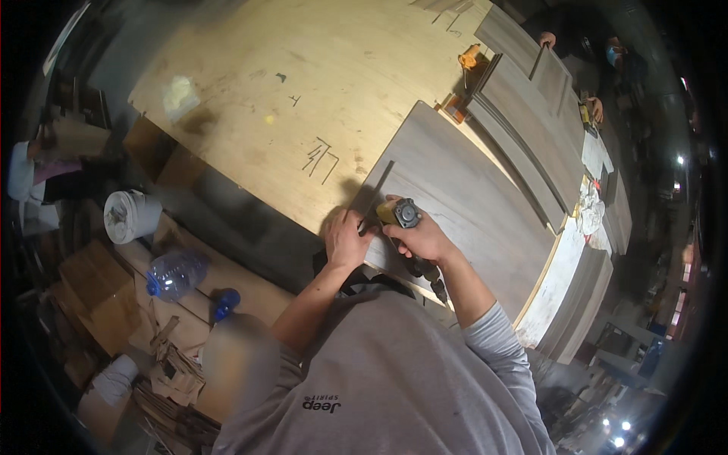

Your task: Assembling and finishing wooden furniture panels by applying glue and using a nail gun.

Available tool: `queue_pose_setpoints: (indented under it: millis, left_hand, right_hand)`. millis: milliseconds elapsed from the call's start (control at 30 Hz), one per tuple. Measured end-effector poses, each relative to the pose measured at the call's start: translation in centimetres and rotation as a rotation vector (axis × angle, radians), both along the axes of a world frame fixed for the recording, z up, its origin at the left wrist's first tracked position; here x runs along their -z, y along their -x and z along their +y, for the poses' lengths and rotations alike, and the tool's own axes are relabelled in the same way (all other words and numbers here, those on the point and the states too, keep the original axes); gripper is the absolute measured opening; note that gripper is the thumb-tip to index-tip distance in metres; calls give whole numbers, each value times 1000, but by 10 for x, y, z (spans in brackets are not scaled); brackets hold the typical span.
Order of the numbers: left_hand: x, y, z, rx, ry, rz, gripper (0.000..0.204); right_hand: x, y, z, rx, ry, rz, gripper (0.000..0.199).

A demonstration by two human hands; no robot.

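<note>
My right hand (pixel 425 239) is wrapped round a yellow and black nail gun (pixel 397 214), with a dark hose fitting (pixel 432 277) hanging below the wrist. Its nose end is hidden and points toward my left hand. My left hand (pixel 347 241) is closed at the left edge of a grey wood-grain panel (pixel 462 205), its fingers bent round a narrow dark strip (pixel 375 188). That strip runs away from me along the panel. Both hands are close together at the panel's near left corner, and the fingertips of the left one are partly hidden.
The panel lies on a stained plywood table (pixel 250 98) with several thin L-shaped pieces (pixel 318 158). Stacked grey panels (pixel 523 114) stand at the right, by a co-worker's hand (pixel 547 38). An orange tool (pixel 470 55) sits behind. A white bucket (pixel 130 216), plastic bottle (pixel 176 274) and cartons (pixel 98 296) are at left.
</note>
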State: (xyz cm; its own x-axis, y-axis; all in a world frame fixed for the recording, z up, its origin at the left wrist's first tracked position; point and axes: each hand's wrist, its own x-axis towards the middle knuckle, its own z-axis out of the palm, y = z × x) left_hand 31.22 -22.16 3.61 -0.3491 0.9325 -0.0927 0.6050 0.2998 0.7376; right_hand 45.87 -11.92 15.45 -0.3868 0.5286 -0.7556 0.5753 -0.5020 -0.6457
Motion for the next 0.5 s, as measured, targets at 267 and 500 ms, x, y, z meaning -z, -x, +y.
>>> queue_pose_setpoints:
  millis: [267,500]
  left_hand:
    - [-2,-5,-2,44,34,33,34]
    - [6,-10,2,62,-102,39,35]
  right_hand:
    - [-13,0,0,86,41,-39,79]
    - [-53,-106,-48,217,-158,74,80]
